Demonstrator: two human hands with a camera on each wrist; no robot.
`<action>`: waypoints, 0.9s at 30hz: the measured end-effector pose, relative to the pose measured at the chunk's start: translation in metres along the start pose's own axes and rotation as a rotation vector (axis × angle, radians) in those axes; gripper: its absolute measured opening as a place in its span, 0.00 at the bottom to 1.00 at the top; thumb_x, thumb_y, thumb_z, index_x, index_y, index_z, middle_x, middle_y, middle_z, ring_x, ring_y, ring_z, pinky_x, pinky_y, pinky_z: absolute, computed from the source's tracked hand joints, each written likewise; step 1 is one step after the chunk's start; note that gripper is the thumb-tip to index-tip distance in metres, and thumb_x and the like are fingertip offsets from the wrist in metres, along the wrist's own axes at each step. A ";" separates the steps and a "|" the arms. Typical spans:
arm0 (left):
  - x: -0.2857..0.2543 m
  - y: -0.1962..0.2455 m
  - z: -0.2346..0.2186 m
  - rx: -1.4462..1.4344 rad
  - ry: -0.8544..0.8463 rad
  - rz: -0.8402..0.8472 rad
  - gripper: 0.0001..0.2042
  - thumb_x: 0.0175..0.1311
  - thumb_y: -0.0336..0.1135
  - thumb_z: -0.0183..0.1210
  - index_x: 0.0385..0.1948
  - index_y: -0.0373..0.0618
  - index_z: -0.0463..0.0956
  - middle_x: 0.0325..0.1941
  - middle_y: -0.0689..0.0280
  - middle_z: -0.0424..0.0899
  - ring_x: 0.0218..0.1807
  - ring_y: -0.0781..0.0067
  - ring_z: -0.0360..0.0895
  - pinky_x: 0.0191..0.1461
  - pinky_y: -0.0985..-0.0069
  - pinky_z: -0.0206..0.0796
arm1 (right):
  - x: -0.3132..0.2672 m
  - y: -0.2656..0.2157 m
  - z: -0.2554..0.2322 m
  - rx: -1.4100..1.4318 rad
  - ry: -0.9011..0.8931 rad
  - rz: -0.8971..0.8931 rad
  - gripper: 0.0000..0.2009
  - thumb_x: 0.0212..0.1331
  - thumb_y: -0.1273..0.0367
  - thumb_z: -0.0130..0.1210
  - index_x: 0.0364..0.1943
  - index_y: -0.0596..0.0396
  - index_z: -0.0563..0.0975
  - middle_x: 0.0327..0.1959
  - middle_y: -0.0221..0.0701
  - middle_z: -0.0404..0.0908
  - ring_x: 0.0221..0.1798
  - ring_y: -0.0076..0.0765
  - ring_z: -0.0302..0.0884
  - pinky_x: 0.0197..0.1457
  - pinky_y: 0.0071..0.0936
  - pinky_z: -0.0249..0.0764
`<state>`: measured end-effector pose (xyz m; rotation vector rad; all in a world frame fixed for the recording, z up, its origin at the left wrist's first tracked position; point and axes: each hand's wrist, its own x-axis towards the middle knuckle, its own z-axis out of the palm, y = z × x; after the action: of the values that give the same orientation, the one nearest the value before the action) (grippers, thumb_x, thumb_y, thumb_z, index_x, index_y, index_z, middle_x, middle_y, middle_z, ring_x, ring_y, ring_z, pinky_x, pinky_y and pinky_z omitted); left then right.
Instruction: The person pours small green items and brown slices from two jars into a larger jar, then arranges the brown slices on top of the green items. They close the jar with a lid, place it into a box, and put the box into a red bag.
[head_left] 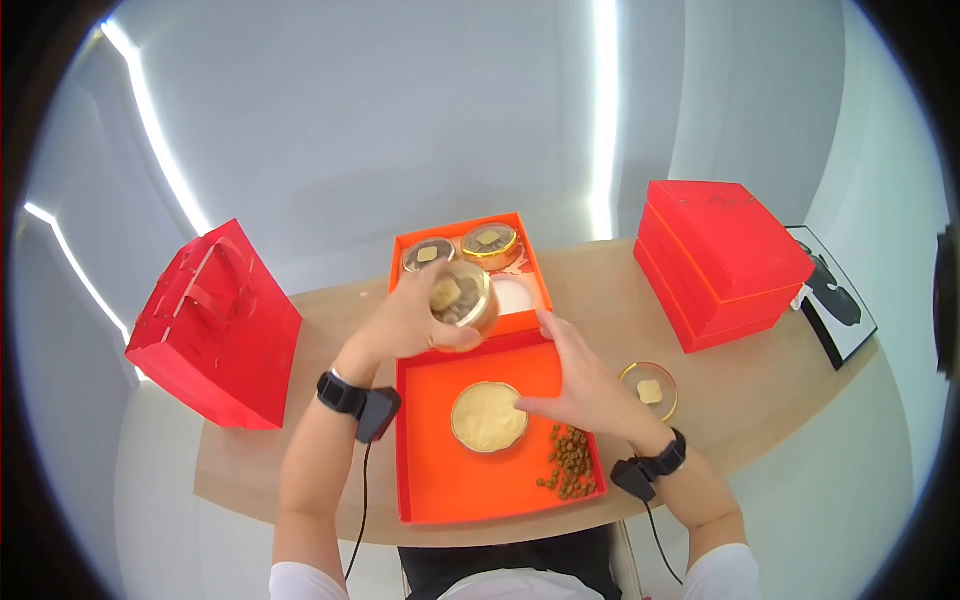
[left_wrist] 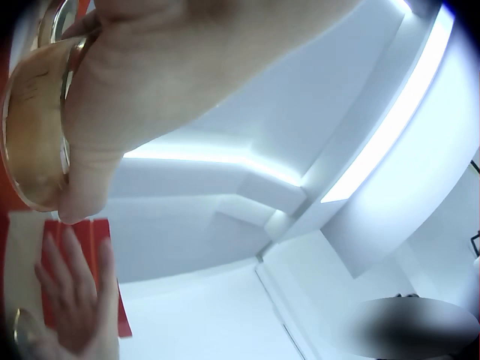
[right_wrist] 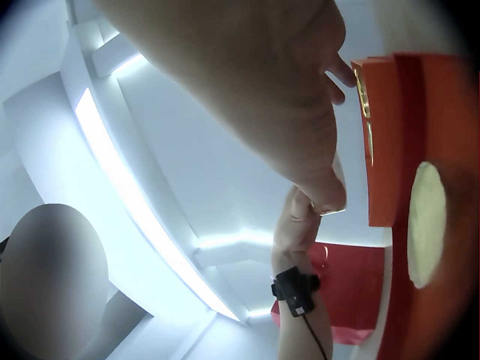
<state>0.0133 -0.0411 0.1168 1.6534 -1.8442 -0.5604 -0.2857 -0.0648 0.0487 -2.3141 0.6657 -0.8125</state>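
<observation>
Well, my left hand (head_left: 403,318) is holding a round tin (head_left: 463,294). My fingers and thumb are clamped on its sides. The tin has a see-through top and a shiny gold side, and it is up in the air, in front of the small orange box (head_left: 520,321). In that box sit a dark-topped tin (head_left: 428,254) and a gold-rimmed tin (head_left: 490,245), side by side at the back. There is a white round spot (head_left: 514,295) near the front.

My right hand (head_left: 582,385) holds nothing. Its fingers are straight, and my thumb is spread well apart from them. It is over the big orange tray (head_left: 440,480), near a pale yellow round thing (head_left: 489,418). I cannot tell if my thumb touches its edge. A pile of little brown lumps (head_left: 570,463) lies in the tray's near right corner.

On the counter (head_left: 335,315), just outside the tray, lies a clear round lid (head_left: 649,388) with a gold rim. A red bag (head_left: 225,335) stands on my left. A big red box (head_left: 725,260) is on my right, and beside it is a picture (head_left: 835,300) with a black shape on it.
</observation>
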 end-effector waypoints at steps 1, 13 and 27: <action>-0.008 0.014 0.006 -0.100 -0.079 0.052 0.58 0.44 0.54 0.83 0.78 0.33 0.64 0.69 0.41 0.78 0.71 0.43 0.77 0.73 0.60 0.72 | 0.006 -0.002 0.006 0.017 0.007 0.015 0.57 0.59 0.57 0.78 0.84 0.59 0.49 0.82 0.50 0.62 0.82 0.57 0.65 0.83 0.48 0.68; -0.063 0.036 0.044 -0.120 -0.122 -0.095 0.58 0.51 0.54 0.82 0.82 0.36 0.59 0.78 0.44 0.66 0.81 0.48 0.68 0.82 0.59 0.65 | 0.007 -0.013 0.038 0.389 -0.024 0.108 0.68 0.53 0.60 0.84 0.85 0.66 0.39 0.82 0.52 0.62 0.85 0.50 0.63 0.85 0.44 0.66; -0.064 0.022 0.057 -0.118 -0.079 0.141 0.50 0.58 0.51 0.77 0.80 0.37 0.63 0.83 0.45 0.60 0.81 0.46 0.68 0.81 0.56 0.68 | 0.008 -0.001 0.040 0.540 -0.039 0.137 0.67 0.49 0.60 0.85 0.84 0.63 0.43 0.82 0.49 0.61 0.85 0.46 0.62 0.85 0.43 0.66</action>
<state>-0.0382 0.0212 0.0803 1.4307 -1.9284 -0.6684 -0.2526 -0.0550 0.0267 -1.7733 0.5045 -0.7684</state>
